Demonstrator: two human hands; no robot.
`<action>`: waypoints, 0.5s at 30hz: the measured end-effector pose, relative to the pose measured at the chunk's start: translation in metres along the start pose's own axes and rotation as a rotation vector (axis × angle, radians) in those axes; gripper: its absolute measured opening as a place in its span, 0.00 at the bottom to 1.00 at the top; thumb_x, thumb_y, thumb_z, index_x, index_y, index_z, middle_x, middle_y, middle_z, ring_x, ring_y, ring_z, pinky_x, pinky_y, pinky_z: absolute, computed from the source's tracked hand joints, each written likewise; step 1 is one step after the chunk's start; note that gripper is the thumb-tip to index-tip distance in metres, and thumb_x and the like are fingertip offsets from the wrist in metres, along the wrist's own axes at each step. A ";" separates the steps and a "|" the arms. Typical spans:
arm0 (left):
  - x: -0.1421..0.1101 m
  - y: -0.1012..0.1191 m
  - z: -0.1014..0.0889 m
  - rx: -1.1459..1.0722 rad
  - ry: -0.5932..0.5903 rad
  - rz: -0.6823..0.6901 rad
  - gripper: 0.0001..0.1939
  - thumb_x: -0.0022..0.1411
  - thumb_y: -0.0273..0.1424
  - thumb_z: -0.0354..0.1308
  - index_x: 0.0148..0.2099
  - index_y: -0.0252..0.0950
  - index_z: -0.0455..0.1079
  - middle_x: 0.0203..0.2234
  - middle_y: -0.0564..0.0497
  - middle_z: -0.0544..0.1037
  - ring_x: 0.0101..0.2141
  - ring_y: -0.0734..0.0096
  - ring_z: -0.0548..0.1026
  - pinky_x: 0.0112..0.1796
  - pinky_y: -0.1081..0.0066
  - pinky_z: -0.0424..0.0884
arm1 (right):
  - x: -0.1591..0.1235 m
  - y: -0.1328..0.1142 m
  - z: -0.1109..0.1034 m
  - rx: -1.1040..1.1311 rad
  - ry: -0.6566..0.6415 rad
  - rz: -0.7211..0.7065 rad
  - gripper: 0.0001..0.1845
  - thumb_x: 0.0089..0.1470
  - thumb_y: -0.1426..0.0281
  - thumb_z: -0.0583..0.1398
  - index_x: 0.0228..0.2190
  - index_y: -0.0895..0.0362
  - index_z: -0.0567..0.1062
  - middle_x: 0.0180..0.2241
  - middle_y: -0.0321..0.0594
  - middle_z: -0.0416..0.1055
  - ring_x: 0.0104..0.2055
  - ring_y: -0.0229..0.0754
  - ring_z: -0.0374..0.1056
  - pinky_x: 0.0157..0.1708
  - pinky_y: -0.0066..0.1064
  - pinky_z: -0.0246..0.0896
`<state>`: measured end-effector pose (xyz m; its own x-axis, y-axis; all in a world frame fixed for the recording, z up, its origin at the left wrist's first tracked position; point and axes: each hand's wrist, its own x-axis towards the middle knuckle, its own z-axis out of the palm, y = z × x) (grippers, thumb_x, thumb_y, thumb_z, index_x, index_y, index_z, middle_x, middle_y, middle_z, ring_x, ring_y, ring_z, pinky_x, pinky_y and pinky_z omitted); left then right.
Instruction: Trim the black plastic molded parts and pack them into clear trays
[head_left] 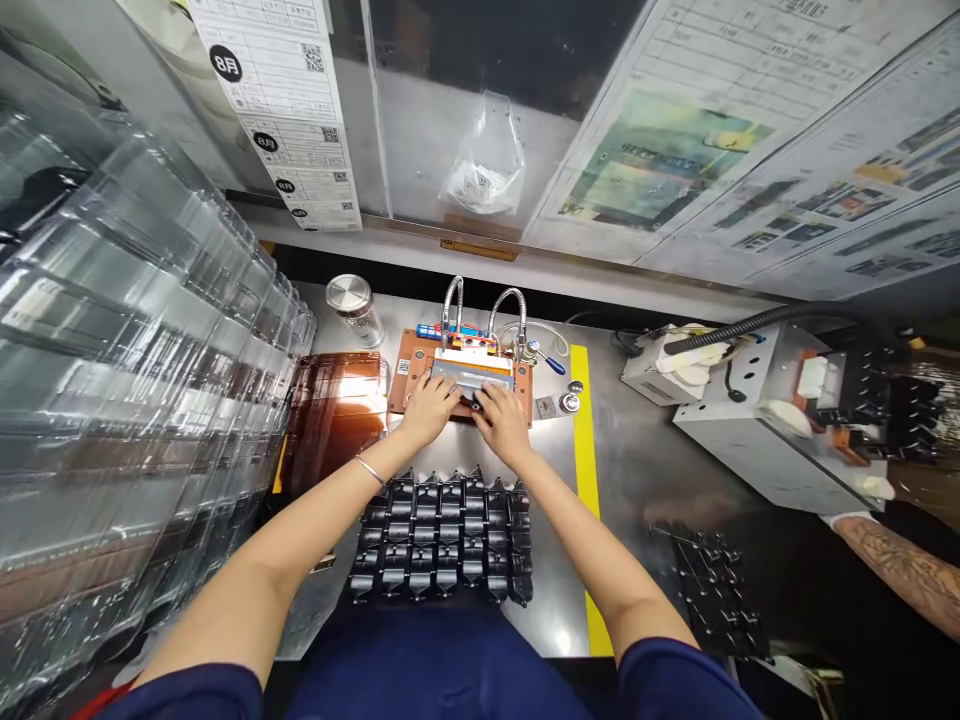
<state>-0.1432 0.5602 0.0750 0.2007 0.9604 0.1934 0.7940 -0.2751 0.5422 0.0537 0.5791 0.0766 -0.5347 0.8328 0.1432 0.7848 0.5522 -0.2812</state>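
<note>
Both my hands rest on a metal fixture (472, 372) mounted on an orange-brown base plate (409, 372) in the middle of the steel bench. My left hand (429, 403) lies on the fixture's front left with fingers curled down onto it. My right hand (501, 415) sits beside it on the front right, fingers bent over a small dark part (475, 402) between the two hands. Two bendable metal hoses (453, 305) arch over the fixture from behind. A black tray of small moulded parts (444, 540) lies just under my forearms.
A tall stack of clear plastic trays (135, 380) fills the left side, with amber trays (334, 410) beside the fixture. A lidded jar (352, 305) stands behind. A yellow stripe (581, 420) crosses the bench. Grey machine boxes (765, 420) and another person's tattooed arm (896, 570) are at right.
</note>
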 end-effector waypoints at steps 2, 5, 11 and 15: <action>0.007 -0.006 0.007 -0.049 -0.002 -0.012 0.16 0.63 0.24 0.48 0.48 0.38 0.73 0.50 0.40 0.75 0.53 0.54 0.69 0.55 0.47 0.59 | 0.013 0.022 -0.016 -0.009 0.015 0.112 0.19 0.59 0.65 0.54 0.50 0.57 0.73 0.53 0.50 0.69 0.57 0.53 0.59 0.55 0.47 0.55; 0.010 -0.010 0.021 -0.169 -0.004 -0.065 0.19 0.62 0.24 0.46 0.50 0.36 0.73 0.52 0.38 0.73 0.57 0.51 0.65 0.58 0.45 0.56 | 0.034 0.059 -0.040 -0.123 0.007 0.347 0.21 0.60 0.66 0.52 0.50 0.61 0.72 0.51 0.56 0.69 0.52 0.56 0.62 0.50 0.49 0.58; 0.004 -0.009 0.037 -0.267 0.020 -0.124 0.21 0.62 0.24 0.44 0.53 0.36 0.71 0.55 0.38 0.71 0.61 0.49 0.60 0.61 0.41 0.47 | 0.060 0.100 -0.060 -0.329 -0.265 0.504 0.18 0.58 0.73 0.54 0.48 0.61 0.74 0.44 0.57 0.73 0.45 0.54 0.67 0.40 0.40 0.61; 0.003 -0.012 0.039 -0.203 0.036 -0.089 0.21 0.63 0.24 0.43 0.53 0.35 0.71 0.54 0.38 0.72 0.60 0.51 0.62 0.60 0.43 0.51 | 0.069 0.110 -0.061 -0.355 -0.308 0.479 0.18 0.58 0.78 0.51 0.46 0.59 0.76 0.42 0.55 0.74 0.46 0.53 0.65 0.41 0.39 0.58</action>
<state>-0.1295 0.5677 0.0372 0.1119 0.9800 0.1646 0.6747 -0.1965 0.7114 0.1225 0.6996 0.1135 -0.1249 0.9693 -0.2118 0.9850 0.1468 0.0908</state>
